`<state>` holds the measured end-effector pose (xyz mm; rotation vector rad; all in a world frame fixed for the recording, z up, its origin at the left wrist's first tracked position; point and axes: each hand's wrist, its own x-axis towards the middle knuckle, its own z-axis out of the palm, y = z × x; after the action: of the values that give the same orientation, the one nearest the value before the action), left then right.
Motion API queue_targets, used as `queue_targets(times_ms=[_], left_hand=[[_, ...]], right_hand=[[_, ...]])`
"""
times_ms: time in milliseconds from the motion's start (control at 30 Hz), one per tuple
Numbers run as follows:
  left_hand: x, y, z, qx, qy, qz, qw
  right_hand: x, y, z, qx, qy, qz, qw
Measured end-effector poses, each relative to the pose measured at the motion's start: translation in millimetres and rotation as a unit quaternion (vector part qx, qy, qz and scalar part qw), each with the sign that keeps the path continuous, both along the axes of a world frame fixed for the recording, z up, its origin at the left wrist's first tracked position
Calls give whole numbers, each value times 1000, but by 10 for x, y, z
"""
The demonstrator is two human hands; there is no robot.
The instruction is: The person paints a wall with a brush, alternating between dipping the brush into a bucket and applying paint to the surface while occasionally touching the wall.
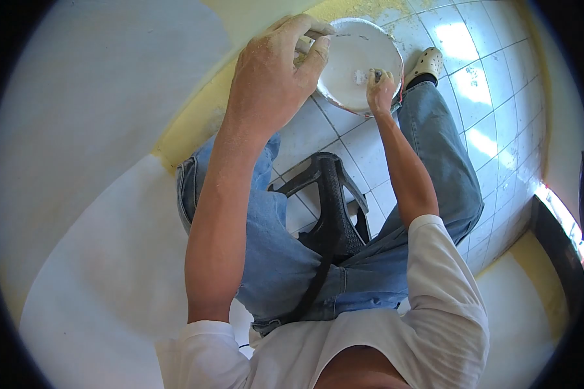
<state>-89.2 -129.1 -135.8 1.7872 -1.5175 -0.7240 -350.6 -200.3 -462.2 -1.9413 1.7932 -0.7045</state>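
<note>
Two hands: left (318, 44) by bucket (336, 102), hold we cannot tell; right (381, 91) over it, closed on grey thing (377, 75).
Bucket: we probably work inside; next needs steadiness.

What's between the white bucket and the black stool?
Just pale floor tiles with dark lines between them, in the head view, from the white bucket to the black stool.

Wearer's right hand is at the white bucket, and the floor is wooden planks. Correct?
Not quite: the head view shows the floor is pale tiles with dark joints, not wooden planks. The right hand is at the white bucket.
</note>
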Motion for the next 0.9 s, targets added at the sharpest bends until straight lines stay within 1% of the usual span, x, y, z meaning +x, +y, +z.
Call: queue_targets(times_ms=[33,133,233,267,333,400,500,533,633,667,767,800,900], left_hand=[[-5,9,-14,-1,-5,0,1000],[-5,-4,-37,0,-17,1,1000],[-16,-25,-29,12,-8,2,1000],[-29,-30,-15,16,2,4,1000],[-53,-44,0,13,14,2,1000],[-69,-49,-4,-1,19,-2,1000],[-68,-58,19,1,-1,-15,1000],[-71,-61,57,6,7,-12,1000],[-60,-48,150,15,25,-3,1000],[-31,-28,157,12,29,-2,1000],[91,47,201,2,36,2,999],[129,88,225,-2,38,2,999],[240,189,282,13,23,23,999]], right_hand=[[-10,-5,26,3,5,-2,1000],[-59,-31,150,-53,3,-27,998],[-137,27,363,25,-141,-124,982],[-147,65,442,61,-221,-172,958],[-277,100,374,76,-372,-219,899],[-401,180,282,88,-521,-247,812],[-534,293,176,123,-644,-330,679],[-575,319,112,133,-680,-338,637],[-619,390,41,132,-722,-403,547],[-640,406,20,124,-746,-393,522],[-645,410,70,110,-767,-405,485],[-622,417,122,99,-785,-395,466],[-631,366,130,98,-813,-375,435]])
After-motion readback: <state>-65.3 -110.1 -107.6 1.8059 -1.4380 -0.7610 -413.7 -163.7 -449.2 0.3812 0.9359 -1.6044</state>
